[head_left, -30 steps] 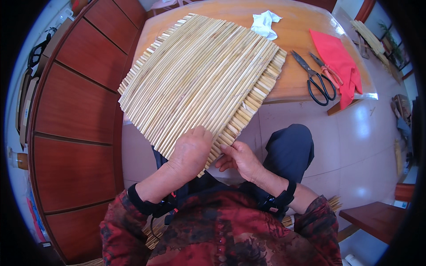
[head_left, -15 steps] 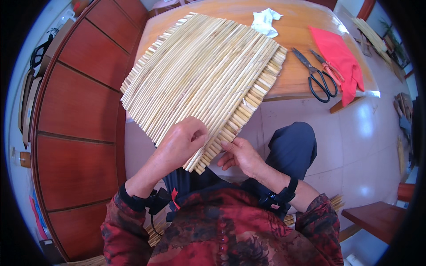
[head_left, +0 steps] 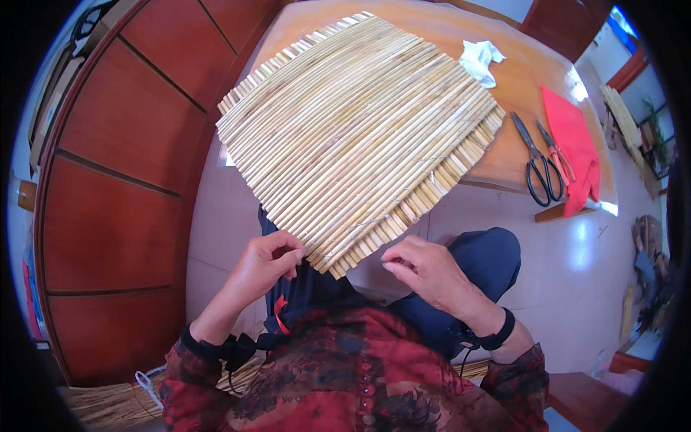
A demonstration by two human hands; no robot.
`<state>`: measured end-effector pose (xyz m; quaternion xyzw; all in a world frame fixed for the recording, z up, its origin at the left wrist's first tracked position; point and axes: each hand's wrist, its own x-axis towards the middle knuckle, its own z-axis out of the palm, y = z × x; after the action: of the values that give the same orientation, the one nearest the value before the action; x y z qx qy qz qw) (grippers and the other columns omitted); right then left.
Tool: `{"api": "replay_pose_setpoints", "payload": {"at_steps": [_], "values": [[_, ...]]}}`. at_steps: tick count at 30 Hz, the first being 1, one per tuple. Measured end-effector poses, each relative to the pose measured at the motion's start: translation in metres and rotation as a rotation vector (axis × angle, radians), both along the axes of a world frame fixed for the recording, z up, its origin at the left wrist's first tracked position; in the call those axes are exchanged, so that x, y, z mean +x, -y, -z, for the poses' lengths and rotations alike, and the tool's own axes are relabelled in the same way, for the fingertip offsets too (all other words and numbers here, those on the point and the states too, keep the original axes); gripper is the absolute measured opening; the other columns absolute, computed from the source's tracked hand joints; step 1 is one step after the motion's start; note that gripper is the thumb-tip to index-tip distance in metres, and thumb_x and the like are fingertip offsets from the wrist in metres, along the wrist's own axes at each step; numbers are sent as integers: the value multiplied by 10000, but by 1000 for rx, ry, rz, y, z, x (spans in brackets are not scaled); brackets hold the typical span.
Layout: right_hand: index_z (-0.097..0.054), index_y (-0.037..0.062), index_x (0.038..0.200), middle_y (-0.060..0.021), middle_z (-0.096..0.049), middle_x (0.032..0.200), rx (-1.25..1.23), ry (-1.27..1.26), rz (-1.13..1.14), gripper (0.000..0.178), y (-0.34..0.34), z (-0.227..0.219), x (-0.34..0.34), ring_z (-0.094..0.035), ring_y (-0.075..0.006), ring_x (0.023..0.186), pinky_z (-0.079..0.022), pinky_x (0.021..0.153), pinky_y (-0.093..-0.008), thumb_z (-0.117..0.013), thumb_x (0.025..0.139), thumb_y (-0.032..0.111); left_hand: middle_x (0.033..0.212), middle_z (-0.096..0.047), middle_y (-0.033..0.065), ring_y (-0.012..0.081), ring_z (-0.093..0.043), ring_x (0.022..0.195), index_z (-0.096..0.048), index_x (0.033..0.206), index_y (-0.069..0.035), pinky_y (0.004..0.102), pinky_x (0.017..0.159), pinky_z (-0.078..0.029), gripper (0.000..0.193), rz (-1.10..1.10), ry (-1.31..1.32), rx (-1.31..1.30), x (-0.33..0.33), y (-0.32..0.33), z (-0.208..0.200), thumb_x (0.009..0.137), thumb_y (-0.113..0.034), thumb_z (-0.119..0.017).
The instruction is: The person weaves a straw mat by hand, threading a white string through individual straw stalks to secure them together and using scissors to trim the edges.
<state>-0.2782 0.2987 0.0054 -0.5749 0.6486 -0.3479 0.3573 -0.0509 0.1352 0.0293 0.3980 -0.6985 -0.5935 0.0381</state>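
Note:
A mat of pale straw-coloured stalks (head_left: 345,144), laid side by side in two crossing layers, slants from the table down toward my lap. Short stalk ends stick out in a row along its right edge, and thin thread shows there. By the mat's near left corner is my left hand (head_left: 268,265), thumb and fingertips pinched together at the edge. Off the right edge, my right hand (head_left: 430,273) is held with bent fingers and thumb drawn together, apart from the stalks. Whatever either pinch holds, perhaps thread, is too small to make out.
On the wooden table (head_left: 504,162) lie black-handled scissors (head_left: 541,162), red-handled pliers (head_left: 558,155), a red cloth (head_left: 572,137) and a crumpled white tissue (head_left: 481,61). A red-brown cabinet (head_left: 115,173) stands close on the left. Loose stalks (head_left: 115,405) lie at lower left.
My left hand has come off the mat's top to its near left corner. My right hand has drawn away from the right edge. The view has shifted, and the mat appears turned slightly.

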Motion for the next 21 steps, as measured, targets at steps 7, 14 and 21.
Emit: {"api": "replay_pose_setpoints", "payload": {"at_steps": [7, 14, 21], "values": [[-528, 50, 810, -90, -484, 742, -393, -592, -91, 73, 50, -15, 4, -555, -254, 683, -467, 572, -343, -561, 756, 86, 973, -602, 134, 221, -629, 850, -527, 1061, 34, 308, 726, -521, 282, -123, -128, 553, 20, -18, 34, 916, -208, -528], [-500, 66, 713, -57, -466, 694, -394, -1011, -363, 82, 76, -16, 11, -534, -180, 647, -460, 524, -297, -547, 670, 119, 1151, -563, 107, 198, -563, 1033, -458, 1226, 16, 352, 870, -481, 417, -150, -436, 841, 1, -16, 57, 885, -191, -578], [-501, 66, 704, -69, -466, 683, -332, -1080, -452, 85, 87, -21, 13, -532, -206, 625, -462, 523, -324, -560, 669, 116, 1201, -548, 77, 163, -535, 1082, -457, 1254, -19, 324, 924, -439, 470, -249, -617, 898, -13, -23, 73, 833, -120, -640]]}}
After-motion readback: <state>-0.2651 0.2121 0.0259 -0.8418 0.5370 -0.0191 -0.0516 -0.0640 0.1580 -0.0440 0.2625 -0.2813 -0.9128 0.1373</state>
